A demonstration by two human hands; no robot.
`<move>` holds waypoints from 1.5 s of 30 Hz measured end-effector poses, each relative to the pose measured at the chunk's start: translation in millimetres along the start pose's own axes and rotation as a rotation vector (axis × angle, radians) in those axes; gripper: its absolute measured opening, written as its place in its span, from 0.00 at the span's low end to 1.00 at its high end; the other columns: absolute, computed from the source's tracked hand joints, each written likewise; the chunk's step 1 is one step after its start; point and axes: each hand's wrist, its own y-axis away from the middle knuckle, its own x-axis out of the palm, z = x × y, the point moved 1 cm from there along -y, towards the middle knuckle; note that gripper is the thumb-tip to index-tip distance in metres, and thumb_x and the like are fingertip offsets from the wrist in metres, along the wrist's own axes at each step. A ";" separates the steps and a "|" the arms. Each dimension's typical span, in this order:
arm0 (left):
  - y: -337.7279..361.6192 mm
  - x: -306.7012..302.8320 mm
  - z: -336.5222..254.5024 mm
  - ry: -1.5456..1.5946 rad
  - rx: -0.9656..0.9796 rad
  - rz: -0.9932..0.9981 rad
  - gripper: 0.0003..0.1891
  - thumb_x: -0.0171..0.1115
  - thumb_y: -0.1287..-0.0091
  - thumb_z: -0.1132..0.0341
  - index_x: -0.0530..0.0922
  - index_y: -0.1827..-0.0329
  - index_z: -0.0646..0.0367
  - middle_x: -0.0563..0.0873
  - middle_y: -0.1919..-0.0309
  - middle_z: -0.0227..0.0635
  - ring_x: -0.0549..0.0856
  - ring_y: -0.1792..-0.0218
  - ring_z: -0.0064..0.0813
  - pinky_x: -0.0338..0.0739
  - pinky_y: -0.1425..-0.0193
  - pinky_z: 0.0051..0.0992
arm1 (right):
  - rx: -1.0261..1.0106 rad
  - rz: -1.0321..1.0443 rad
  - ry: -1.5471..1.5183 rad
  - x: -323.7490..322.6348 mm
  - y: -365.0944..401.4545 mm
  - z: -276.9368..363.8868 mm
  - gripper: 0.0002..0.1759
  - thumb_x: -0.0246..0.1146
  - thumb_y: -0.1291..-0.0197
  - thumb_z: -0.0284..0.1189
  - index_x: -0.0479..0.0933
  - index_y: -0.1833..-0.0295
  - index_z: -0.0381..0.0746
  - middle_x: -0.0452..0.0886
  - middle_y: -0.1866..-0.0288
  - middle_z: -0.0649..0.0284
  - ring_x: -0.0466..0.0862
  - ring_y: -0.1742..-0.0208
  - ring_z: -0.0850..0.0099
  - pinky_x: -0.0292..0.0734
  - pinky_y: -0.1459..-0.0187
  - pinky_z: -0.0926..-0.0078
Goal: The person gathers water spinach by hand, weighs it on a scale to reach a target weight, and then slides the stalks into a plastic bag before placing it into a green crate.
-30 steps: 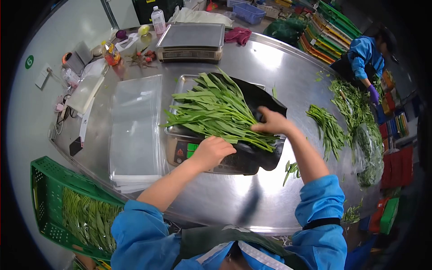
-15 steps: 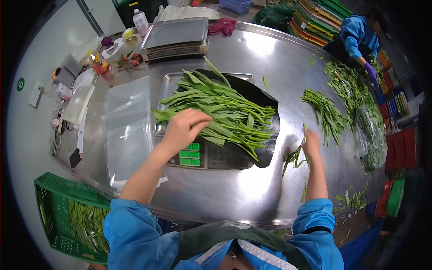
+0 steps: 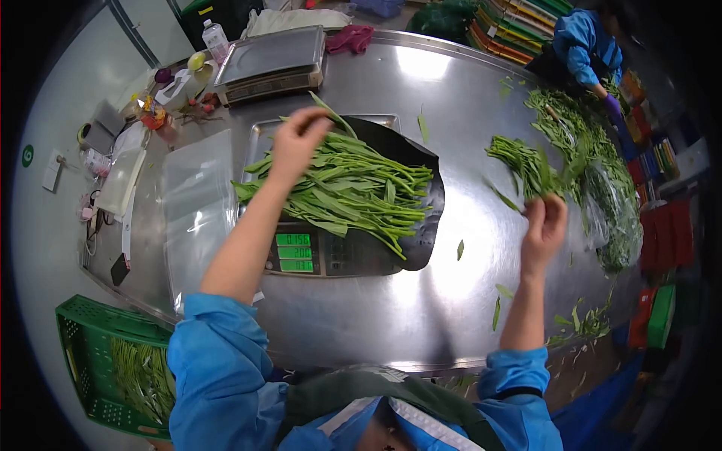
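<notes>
A heap of long-stemmed greens lies on a black sheet over the metal tray of a scale with a lit green display. My left hand is at the upper left of the heap, thumb and fingertips close together around or beside leaf tips; what it grips is too small to tell. Over the table to the right, my right hand pinches a few loose green stems, blurred by motion. Just beyond it is a smaller bunch of greens.
Clear plastic bags lie left of the scale. A second scale stands at the back left. More greens and a filled plastic bag are at the right, near a co-worker. A green crate is at the lower left.
My left hand has moved up along the heap. My right hand has moved right and a little upward with loose stems. The view has shifted slightly, and the display's numbers differ.
</notes>
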 end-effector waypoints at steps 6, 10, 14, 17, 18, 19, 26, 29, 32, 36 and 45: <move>-1.8 -72.6 -8.9 0.211 -0.026 -0.423 0.10 0.57 0.38 0.71 0.76 0.54 0.63 0.82 0.63 0.34 0.79 0.62 0.19 0.72 0.56 0.17 | -0.326 0.550 0.179 131.3 19.7 89.0 0.12 0.63 0.49 0.26 0.75 0.58 0.38 0.79 0.62 0.56 0.79 0.62 0.59 0.74 0.60 0.66; 12.9 -75.8 -13.8 -0.105 0.015 -0.074 0.14 0.60 0.40 0.67 0.75 0.52 0.59 0.81 0.58 0.33 0.78 0.57 0.25 0.71 0.50 0.22 | -0.099 0.636 0.453 133.8 -1.0 50.8 0.09 0.59 0.52 0.24 0.78 0.62 0.41 0.78 0.59 0.58 0.77 0.56 0.63 0.72 0.56 0.68; 22.9 4.6 -26.5 -0.718 0.465 0.640 0.40 0.64 0.49 0.52 0.58 0.35 0.57 0.61 0.35 0.42 0.58 0.34 0.40 0.50 0.33 0.40 | -0.756 0.878 0.526 161.7 5.6 4.2 0.10 0.55 0.54 0.25 0.79 0.65 0.44 0.75 0.52 0.62 0.68 0.41 0.65 0.61 0.44 0.66; 38.5 39.3 27.1 -0.904 0.385 0.915 0.43 0.56 0.44 0.43 0.49 0.31 0.55 0.49 0.31 0.45 0.48 0.30 0.41 0.42 0.30 0.44 | -0.603 0.883 0.177 155.8 6.6 -20.5 0.06 0.57 0.49 0.25 0.74 0.63 0.40 0.77 0.53 0.62 0.71 0.42 0.62 0.66 0.48 0.68; 44.2 43.9 35.4 -0.925 0.321 0.976 0.42 0.52 0.42 0.41 0.48 0.30 0.55 0.49 0.31 0.45 0.47 0.30 0.41 0.41 0.30 0.44 | -0.608 0.885 0.179 147.9 11.4 -29.6 0.06 0.57 0.49 0.25 0.74 0.63 0.40 0.77 0.53 0.62 0.71 0.42 0.62 0.66 0.48 0.68; 44.2 46.2 44.0 -0.921 0.321 0.970 0.42 0.52 0.42 0.41 0.48 0.30 0.55 0.49 0.31 0.45 0.47 0.30 0.41 0.41 0.30 0.44 | -0.057 0.712 -0.250 135.8 14.5 -42.2 0.03 0.56 0.45 0.25 0.73 0.64 0.39 0.77 0.58 0.63 0.75 0.50 0.67 0.68 0.54 0.72; 28.9 38.8 25.1 -0.788 0.285 0.994 0.37 0.56 0.43 0.47 0.58 0.34 0.57 0.56 0.33 0.46 0.52 0.31 0.42 0.43 0.31 0.44 | 0.436 0.648 -0.309 -93.7 18.4 -5.7 0.01 0.52 0.45 0.21 0.68 0.68 0.37 0.65 0.88 0.68 0.65 0.88 0.76 0.64 0.83 0.77; 45.7 37.0 -60.4 -0.567 0.651 0.417 0.17 0.61 0.46 0.68 0.74 0.52 0.58 0.76 0.49 0.44 0.72 0.45 0.44 0.63 0.43 0.41 | 0.543 0.474 -0.678 -240.2 14.3 -110.8 0.14 0.65 0.52 0.32 0.73 0.61 0.37 0.80 0.73 0.52 0.80 0.74 0.67 0.74 0.71 0.65; 131.8 87.3 -46.0 -0.209 0.649 0.906 0.06 0.56 0.48 0.75 0.78 0.67 0.58 0.82 0.71 0.38 0.80 0.72 0.37 0.75 0.66 0.31 | 0.684 0.702 1.180 -261.0 -7.2 -152.0 0.44 0.71 0.59 0.38 0.59 0.34 0.45 0.69 0.40 0.52 0.70 0.39 0.59 0.66 0.42 0.63; 217.1 177.3 -9.4 -0.291 0.490 1.080 0.20 0.62 0.48 0.67 0.74 0.51 0.60 0.78 0.54 0.44 0.78 0.53 0.36 0.73 0.51 0.29 | 0.014 0.600 0.874 -113.7 -65.3 -194.1 0.46 0.72 0.64 0.33 0.59 0.37 0.40 0.67 0.41 0.51 0.68 0.40 0.55 0.64 0.41 0.64; 251.6 350.1 -14.1 0.217 -0.333 1.629 0.24 0.58 0.41 0.66 0.67 0.40 0.56 0.71 0.47 0.51 0.75 0.49 0.41 0.69 0.45 0.36 | 0.026 0.979 1.328 21.8 -175.6 -305.3 0.59 0.70 0.75 0.29 0.47 0.31 0.46 0.60 0.35 0.56 0.55 0.31 0.63 0.49 0.35 0.47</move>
